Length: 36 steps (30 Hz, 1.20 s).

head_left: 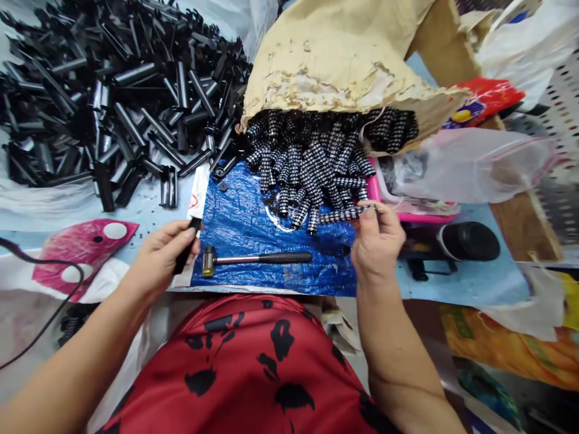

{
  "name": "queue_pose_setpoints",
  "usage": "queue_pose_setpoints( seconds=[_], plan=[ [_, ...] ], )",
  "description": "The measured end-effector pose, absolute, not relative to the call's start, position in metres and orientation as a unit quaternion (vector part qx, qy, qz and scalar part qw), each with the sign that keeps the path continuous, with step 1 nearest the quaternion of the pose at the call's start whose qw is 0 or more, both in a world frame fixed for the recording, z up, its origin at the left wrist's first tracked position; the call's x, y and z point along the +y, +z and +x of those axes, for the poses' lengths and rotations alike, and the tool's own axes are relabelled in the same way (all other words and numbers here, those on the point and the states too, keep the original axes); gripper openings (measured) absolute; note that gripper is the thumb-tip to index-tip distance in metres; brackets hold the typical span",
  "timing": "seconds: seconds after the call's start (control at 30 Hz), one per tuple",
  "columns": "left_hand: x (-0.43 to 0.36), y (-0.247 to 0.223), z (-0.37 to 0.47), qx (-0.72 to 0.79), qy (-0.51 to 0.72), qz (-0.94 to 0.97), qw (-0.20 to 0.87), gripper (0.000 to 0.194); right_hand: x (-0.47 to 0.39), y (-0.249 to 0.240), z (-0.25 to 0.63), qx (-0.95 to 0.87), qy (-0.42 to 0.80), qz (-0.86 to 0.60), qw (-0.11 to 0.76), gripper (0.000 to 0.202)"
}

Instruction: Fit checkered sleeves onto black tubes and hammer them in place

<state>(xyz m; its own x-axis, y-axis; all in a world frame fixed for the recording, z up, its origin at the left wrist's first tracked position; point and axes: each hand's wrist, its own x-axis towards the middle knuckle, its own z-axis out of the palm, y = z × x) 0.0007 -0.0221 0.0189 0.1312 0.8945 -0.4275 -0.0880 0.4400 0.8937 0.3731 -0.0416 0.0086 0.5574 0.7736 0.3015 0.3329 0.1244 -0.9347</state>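
Observation:
My left hand (169,250) is closed around a black plastic piece (184,252) at the left edge of a blue plastic sheet (253,205). On the right, my right hand (377,232) pinches one end of a black tube with rows of small white squares (341,214). That tube points left, its far end by a heap of like checkered tubes (316,163) that spills from a torn paper sack (335,60). Between my hands lies a small mallet (262,259), its head to the left and its dark grip to the right.
A large pile of glossy black plastic pieces (136,102) covers the back left. A pink pouch (85,250) lies at the left. To the right are a pink tray (429,217), a clear plastic bag (470,163) and a black bottle (470,241). A dark cable (45,261) hangs at far left.

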Motion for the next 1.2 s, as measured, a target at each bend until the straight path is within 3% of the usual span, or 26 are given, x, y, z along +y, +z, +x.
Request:
queue_pose_setpoints(
  seconds=[0.07, 0.17, 0.37, 0.47, 0.6, 0.73, 0.83, 0.97, 1.07, 1.2],
  plan=[
    [-0.026, 0.017, 0.017, 0.503, 0.361, 0.365, 0.695, 0.048, -0.035, 0.015, 0.341, -0.314, 0.403, -0.554, 0.656, 0.046],
    [-0.033, 0.010, 0.036, 0.458, 0.357, 0.386, 0.716, 0.046, -0.031, 0.021, 0.294, -0.166, 0.630, -0.453, 0.608, 0.049],
    [-0.047, 0.003, 0.041, 0.446, 0.321, 0.401, 0.733, 0.053, -0.046, 0.015, 0.245, -0.203, 0.710, -0.440, 0.511, 0.058],
    [-0.048, 0.006, 0.045, 0.451, 0.353, 0.412, 0.709, 0.049, -0.050, 0.009, 0.235, -0.259, 0.695, -0.445, 0.501, 0.060],
    [-0.048, 0.008, 0.065, 0.472, 0.410, 0.460, 0.630, 0.040, -0.050, 0.007, 0.223, -0.307, 0.624, -0.475, 0.539, 0.048],
    [-0.047, 0.005, 0.082, 0.447, 0.403, 0.539, 0.589, 0.032, -0.048, 0.004, 0.215, -0.372, 0.543, -0.515, 0.548, 0.045],
    [-0.047, 0.005, 0.080, 0.451, 0.387, 0.547, 0.589, 0.030, -0.051, -0.002, 0.226, -0.515, 0.466, -0.502, 0.515, 0.060],
    [-0.048, 0.011, 0.066, 0.462, 0.384, 0.512, 0.614, 0.035, -0.057, -0.010, 0.254, -0.764, 0.251, -0.426, 0.415, 0.113],
    [-0.049, 0.013, 0.062, 0.465, 0.377, 0.512, 0.617, 0.038, -0.058, -0.012, 0.263, -0.821, 0.150, -0.386, 0.393, 0.109],
    [-0.049, 0.013, 0.069, 0.503, 0.396, 0.463, 0.613, 0.060, -0.060, -0.008, 0.259, -0.819, 0.094, -0.382, 0.418, 0.108]
  ],
)
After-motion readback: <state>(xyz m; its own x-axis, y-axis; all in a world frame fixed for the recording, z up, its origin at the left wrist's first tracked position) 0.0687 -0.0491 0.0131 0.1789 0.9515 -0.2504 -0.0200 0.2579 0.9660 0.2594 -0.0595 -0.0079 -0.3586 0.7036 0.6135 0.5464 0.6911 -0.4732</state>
